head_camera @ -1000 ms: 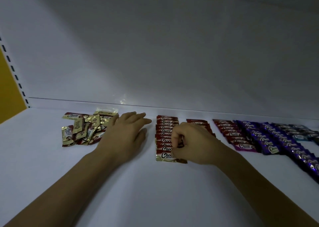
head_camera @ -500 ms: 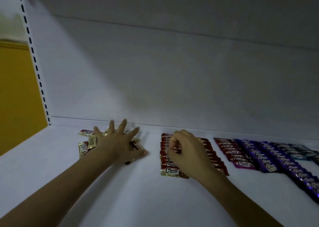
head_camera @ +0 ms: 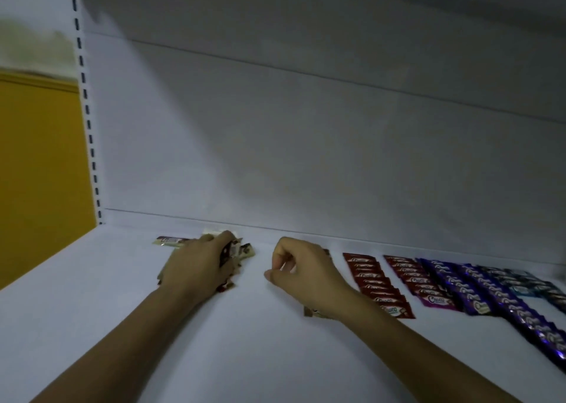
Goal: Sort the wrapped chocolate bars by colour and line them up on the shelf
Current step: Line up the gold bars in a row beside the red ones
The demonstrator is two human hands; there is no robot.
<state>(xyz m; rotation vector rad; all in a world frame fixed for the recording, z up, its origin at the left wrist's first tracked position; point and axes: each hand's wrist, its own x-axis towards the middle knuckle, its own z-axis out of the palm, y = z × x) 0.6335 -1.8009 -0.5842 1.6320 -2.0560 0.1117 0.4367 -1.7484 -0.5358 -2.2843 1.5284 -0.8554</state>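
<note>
**Choc bar sorting: left hand in the gold pile, right hand holding nothing**

The fingers (head_camera: 216, 243) of the left hand (head_camera: 196, 264) are curled down over a loose heap of gold-and-brown foil-wrapped chocolate bars (head_camera: 245, 249). A few wrappers are bunched between fingers and thumb, so that hand has a grip on a clump of them. More of the heap pokes out under the palm on the thumb side. One pale gold wrapped bar (head_camera: 170, 241) lies flat by itself just left of the hand, near the back edge.

The right hand (head_camera: 306, 274) hovers near the middle of the shelf. Its fingers (head_camera: 284, 244) are tucked in towards the thumb, with bare shelf showing through the gap. As far as I can see there's nothing in them. A gold-edged wrapper corner (head_camera: 315, 312) sticks out from under that wrist, and whatever it belongs to is hidden by the arm.

To the right of that hand the sorted bars run front to back, overlapping like roof tiles:
- A row of red wrapped bars (head_camera: 373, 283).
- A second red row (head_camera: 407, 275) with a magenta wrapped bar (head_camera: 436, 301) at its front end.
- Rows of purple wrapped bars (head_camera: 477, 295).
- Some teal-blue wrapped bars (head_camera: 526, 287) at the far right, which are pretty blurry.

Everything sits on a white shelf (head_camera: 275, 356) with a white back panel (head_camera: 306, 157). A slotted white upright (head_camera: 88, 126) stands at the left, and there's a yellow wall (head_camera: 39, 172) beyond it.
</note>
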